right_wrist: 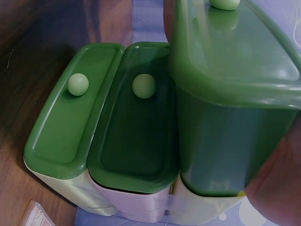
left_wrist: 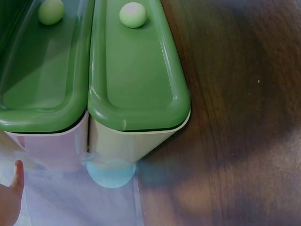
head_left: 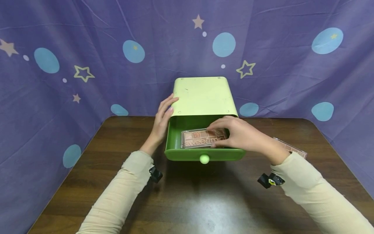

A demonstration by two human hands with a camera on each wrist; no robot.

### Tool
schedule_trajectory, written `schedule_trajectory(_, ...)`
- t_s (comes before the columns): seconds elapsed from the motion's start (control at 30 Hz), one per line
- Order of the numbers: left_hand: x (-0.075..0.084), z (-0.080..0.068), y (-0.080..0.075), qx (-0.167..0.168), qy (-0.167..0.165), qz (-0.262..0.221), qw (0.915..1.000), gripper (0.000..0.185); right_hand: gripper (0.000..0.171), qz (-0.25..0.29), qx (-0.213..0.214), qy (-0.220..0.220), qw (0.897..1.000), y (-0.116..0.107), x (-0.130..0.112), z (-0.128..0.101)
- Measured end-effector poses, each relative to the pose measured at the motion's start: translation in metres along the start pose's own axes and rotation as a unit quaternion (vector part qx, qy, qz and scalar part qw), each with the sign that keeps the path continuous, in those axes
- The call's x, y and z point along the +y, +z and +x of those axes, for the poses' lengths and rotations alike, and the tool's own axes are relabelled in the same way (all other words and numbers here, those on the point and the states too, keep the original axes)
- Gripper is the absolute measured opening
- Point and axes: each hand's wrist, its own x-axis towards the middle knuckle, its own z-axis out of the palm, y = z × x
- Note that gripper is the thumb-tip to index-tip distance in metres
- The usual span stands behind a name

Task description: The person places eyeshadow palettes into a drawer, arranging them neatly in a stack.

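A small cabinet with a pale green top (head_left: pixel 204 94) stands on the table, its green top drawer (head_left: pixel 181 155) pulled out. Inside the drawer lies an eyeshadow palette (head_left: pixel 195 139) in a clear case with lettering on it. My right hand (head_left: pixel 241 135) reaches in from the right and pinches the palette's right part, thumb at the near edge and fingers at the far one. My left hand (head_left: pixel 160 125) rests against the cabinet's left side, fingertips on the top edge. The right wrist view shows the pulled-out drawer (right_wrist: pixel 225 141) from the side; the palette is hidden there.
Two closed lower drawers, a middle one (right_wrist: pixel 136 132) and a bottom one (right_wrist: pixel 70 122), have round pale knobs. Another palette (head_left: pixel 293 150) lies on the brown wooden table (head_left: pixel 193 201), partly behind my right forearm. A purple star-patterned curtain (head_left: pixel 175 19) hangs behind.
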Motion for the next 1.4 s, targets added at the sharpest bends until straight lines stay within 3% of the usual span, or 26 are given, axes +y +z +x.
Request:
schedule_trajectory(0.2, 0.000, 0.000, 0.000, 0.001, 0.003, 0.007, 1.0000, 0.045, 0.046, -0.029, -0.006, -0.001, 1.000, 0.001, 0.000, 0.002)
schedule_trajectory(0.37, 0.000, 0.000, 0.000, 0.001, 0.001, 0.007, 1.0000, 0.043, 0.047, 0.003, 0.004, -0.007, 1.000, -0.001, 0.003, -0.004)
schedule_trajectory(0.83, -0.003, 0.000, 0.000, 0.001, -0.003, 0.004, 1.0000, 0.043, 0.043, 0.054, 0.127, -0.030, 0.990, -0.025, 0.016, -0.059)
schedule_trajectory(1.17, -0.001, 0.000, 0.000, 0.000, 0.000, 0.002, 1.0000, 0.043, 0.051, 0.049, 0.166, 0.035, 0.984, -0.022, 0.050, -0.106)
schedule_trajectory(1.4, 0.034, -0.002, 0.003, -0.008, -0.016, -0.002, 0.9998, 0.042, 0.045, 0.081, 0.221, 0.116, 0.965, -0.015, 0.083, -0.145)
